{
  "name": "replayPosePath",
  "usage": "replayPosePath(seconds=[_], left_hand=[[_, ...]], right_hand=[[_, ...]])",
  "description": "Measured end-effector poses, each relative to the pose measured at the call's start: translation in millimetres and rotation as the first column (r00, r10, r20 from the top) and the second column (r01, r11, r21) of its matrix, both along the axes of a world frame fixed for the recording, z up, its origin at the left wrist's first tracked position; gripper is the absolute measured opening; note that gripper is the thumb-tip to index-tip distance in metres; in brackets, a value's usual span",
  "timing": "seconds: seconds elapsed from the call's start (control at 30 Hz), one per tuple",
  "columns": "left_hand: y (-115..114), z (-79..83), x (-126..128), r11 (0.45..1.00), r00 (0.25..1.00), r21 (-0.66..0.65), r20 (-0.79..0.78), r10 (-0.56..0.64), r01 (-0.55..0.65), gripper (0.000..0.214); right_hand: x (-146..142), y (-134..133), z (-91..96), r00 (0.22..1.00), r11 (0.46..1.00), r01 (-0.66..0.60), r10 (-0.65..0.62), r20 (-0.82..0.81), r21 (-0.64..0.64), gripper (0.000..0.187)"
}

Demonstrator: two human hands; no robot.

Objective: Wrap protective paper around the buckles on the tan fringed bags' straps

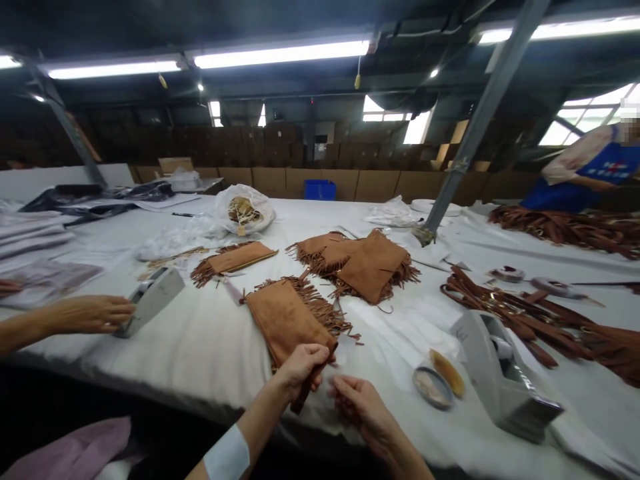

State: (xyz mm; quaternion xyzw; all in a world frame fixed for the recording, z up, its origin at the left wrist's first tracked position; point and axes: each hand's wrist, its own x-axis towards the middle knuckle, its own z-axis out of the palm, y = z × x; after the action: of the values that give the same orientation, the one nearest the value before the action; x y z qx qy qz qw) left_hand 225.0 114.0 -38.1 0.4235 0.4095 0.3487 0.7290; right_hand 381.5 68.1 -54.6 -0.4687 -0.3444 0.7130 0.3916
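A brown suede pouch with fringe [287, 313] lies slanted at the table's front edge. My left hand [305, 370] is closed on its near right corner, where a dark brown strap end hangs down. Just right of it, my right hand [363, 407] has thumb and fingers pinched together. Something pale and see-through seems to show at those fingertips, too faint to name. Behind the pouch lie a stack of similar fringed pouches [375, 267] and a single fringed pouch [240, 257].
At right stand a grey tape dispenser [505, 380], a tape roll [433, 388] and brown straps [530, 320]. A co-worker's hand [107, 313] touches another tape dispenser [153, 303] at left. A metal post [465, 153] rises from the table. A person in a blue apron [575, 187] stands far right.
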Motion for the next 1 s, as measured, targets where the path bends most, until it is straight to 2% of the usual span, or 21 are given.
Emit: replayPosePath(seconds=[0.1, 0.17, 0.27, 0.37, 0.43, 0.53, 0.7, 0.83, 1.0], left_hand=[[-8, 1.0, 3, 0.996, 0.999, 0.081, -0.033, -0.022, 0.024, 0.047], [-13, 3.0, 3, 0.992, 0.999, 0.126, -0.047, -0.01, 0.016, 0.045], [-17, 5.9, -2, 0.982, 0.996, 0.182, -0.059, 0.059, -0.047, 0.042], [-21, 6.5, -9, 0.97, 0.99, 0.231, -0.099, 0.105, -0.08, 0.041], [-27, 5.8, -12, 0.963, 0.984, 0.258, -0.138, 0.116, -0.077, 0.042], [-37, 5.7, -13, 0.958, 0.973, 0.276, -0.189, 0.134, -0.078, 0.046], [-48, 9.2, -13, 0.951, 0.947, 0.29, -0.26, 0.186, -0.107, 0.049], [-48, 9.4, -11, 0.95, 0.94, 0.291, -0.277, 0.197, -0.114, 0.048], [-47, 9.5, -9, 0.949, 0.948, 0.302, -0.266, 0.176, -0.092, 0.044]], right_hand=[[1, -1, -0.8, 0.995, 0.994, -0.092, 0.09, 0.043, 0.057, 0.042], [0, -1, -3.4, 0.996, 0.995, -0.076, 0.074, 0.043, 0.066, 0.041], [-1, -2, -6.0, 0.994, 0.994, 0.109, -0.11, -0.028, -0.03, 0.043], [-1, -3, -2.8, 0.942, 0.944, 0.284, -0.307, -0.137, -0.167, 0.037], [0, -3, 2.0, 0.903, 0.911, 0.337, -0.384, -0.19, -0.238, 0.031], [1, -1, 8.8, 0.874, 0.89, 0.359, -0.426, -0.233, -0.28, 0.025], [4, 1, 14.0, 0.867, 0.89, 0.392, -0.442, -0.229, -0.235, 0.026], [5, 0, 17.0, 0.89, 0.907, 0.4, -0.419, -0.178, -0.135, 0.027], [4, -2, 21.8, 0.898, 0.909, 0.407, -0.416, -0.146, -0.089, 0.028]])
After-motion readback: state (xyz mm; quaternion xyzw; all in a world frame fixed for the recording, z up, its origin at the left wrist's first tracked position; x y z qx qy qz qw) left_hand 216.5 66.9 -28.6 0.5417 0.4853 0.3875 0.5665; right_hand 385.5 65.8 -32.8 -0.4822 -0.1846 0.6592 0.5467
